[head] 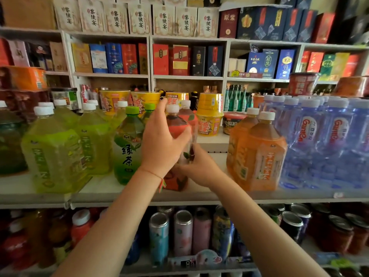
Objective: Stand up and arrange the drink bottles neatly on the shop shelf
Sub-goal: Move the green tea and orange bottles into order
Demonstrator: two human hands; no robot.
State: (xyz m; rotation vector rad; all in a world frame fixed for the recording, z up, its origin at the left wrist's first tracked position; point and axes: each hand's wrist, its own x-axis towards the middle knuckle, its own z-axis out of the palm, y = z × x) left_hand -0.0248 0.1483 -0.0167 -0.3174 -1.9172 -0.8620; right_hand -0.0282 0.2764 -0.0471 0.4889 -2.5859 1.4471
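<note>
Bright even light, soft shadows, strong wide-angle bending at edges, blurred corners

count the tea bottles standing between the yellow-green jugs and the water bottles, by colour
green-capped green tea bottles: 2
red-label bottles: 2, the front one gripped by the left hand and right hand
orange tea bottles: 2
total: 6

Red-labelled tea bottle (175, 126) upright on shelf (111, 188), apparently white-capped

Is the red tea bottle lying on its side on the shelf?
No, the red tea bottle stands upright, held by the left hand and right hand.
</note>
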